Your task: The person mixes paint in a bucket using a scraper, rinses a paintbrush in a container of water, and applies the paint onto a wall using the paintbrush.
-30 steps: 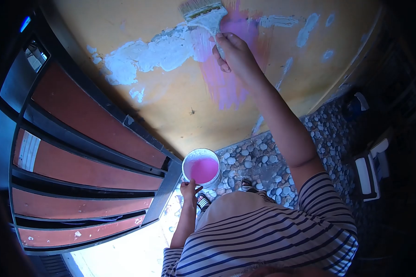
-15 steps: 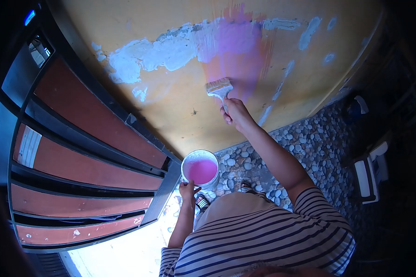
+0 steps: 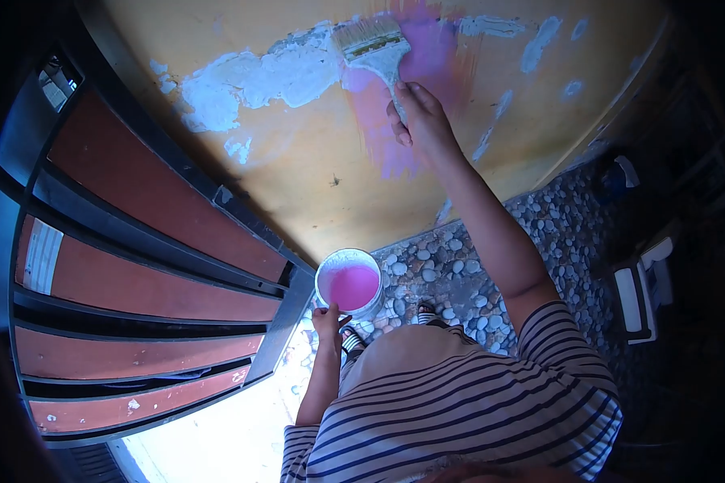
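My right hand (image 3: pixel 420 121) is wrapped round the handle of a wide paintbrush (image 3: pixel 374 50), its bristles up against the yellow wall (image 3: pixel 274 177). Beside the brush, a pink painted patch (image 3: pixel 395 129) overlaps a band of white filler (image 3: pixel 258 80). Low in front of me, my left hand (image 3: pixel 328 318) grips the near rim of a white bucket (image 3: pixel 369 308) with pink paint (image 3: pixel 354 287) inside.
A dark metal gate with red-brown panels (image 3: pixel 153 185) stands at the left. Pebble-patterned floor (image 3: pixel 459 274) lies below the wall, with my sandalled feet near the bucket. A white object (image 3: pixel 632 302) is on the right, in shadow.
Half a second ago the brush was low on the pink patch; my right hand has since brought it up and slightly left to the filler band. My left hand stays at the bucket.
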Available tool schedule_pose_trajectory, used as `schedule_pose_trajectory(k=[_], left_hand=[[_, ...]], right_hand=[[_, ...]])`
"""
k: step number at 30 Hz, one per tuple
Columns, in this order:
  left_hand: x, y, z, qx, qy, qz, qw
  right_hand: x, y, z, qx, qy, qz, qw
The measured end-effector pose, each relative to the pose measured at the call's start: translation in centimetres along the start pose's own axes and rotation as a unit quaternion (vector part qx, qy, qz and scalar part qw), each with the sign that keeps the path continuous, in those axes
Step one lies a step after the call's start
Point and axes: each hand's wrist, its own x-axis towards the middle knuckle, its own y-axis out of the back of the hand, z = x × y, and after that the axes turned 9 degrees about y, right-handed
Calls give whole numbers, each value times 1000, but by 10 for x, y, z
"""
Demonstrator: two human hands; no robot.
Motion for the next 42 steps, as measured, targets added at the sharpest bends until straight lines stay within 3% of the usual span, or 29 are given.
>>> schedule_pose_trajectory(k=[9, 19, 23, 27, 31, 35, 38, 40, 42], left_hand=[[-7, 8, 4, 16, 10, 20, 1000], [5, 29, 3, 84, 36, 55, 994], [13, 36, 2, 95, 40, 44, 994], [20, 42, 1, 129, 34, 29, 991], [19, 43, 3, 136, 29, 18, 990], [21, 43, -4, 93, 33, 25, 995], [17, 40, -9, 91, 36, 33, 995], [15, 40, -13, 85, 35, 34, 995], [8, 36, -14, 79, 36, 44, 995]], right_hand=[[-79, 77, 282, -39, -134, 82, 987], [-170, 120, 407, -57, -347, 168, 921], [-138, 126, 387, -71, -383, 172, 905], [-85, 111, 297, -60, -384, 160, 908], [-65, 86, 165, -33, -299, 150, 942], [-80, 77, 91, -10, -215, 146, 966], [-96, 98, 111, -1, -248, 164, 955], [-108, 116, 158, -4, -275, 175, 945], [-120, 136, 218, -63, -362, 185, 911]])
